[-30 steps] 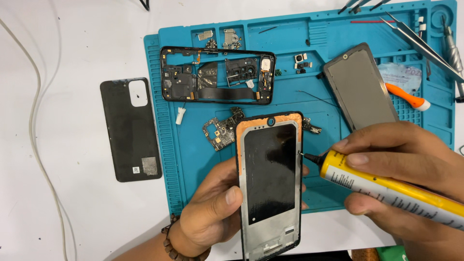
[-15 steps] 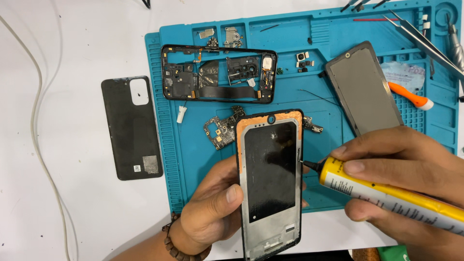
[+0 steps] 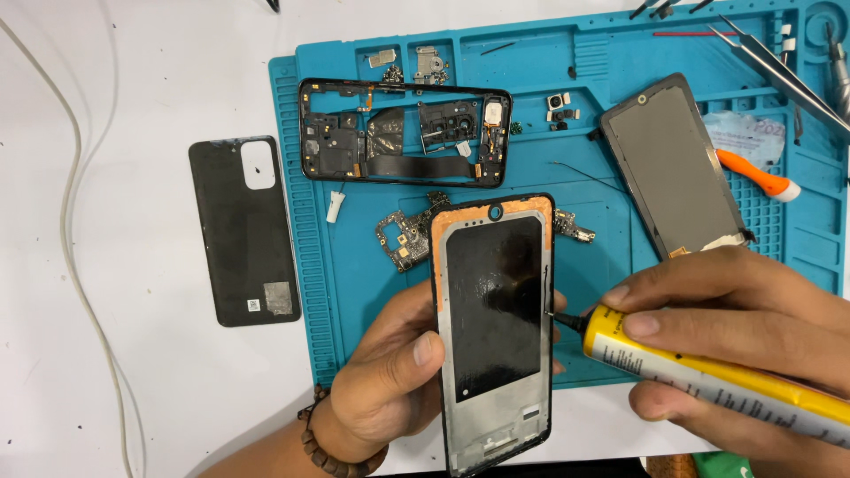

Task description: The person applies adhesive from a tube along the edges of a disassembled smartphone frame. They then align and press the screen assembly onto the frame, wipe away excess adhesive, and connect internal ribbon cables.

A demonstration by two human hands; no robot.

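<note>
Propping the phone frame upright-ish near centre, left hand grips its left edge w/ thumb on front, fingers behind, so the right rim faces the glue tube; right hand pinches tube low, nozzle touching rim; blue mat on desk keeps the screen & parts far.
</note>
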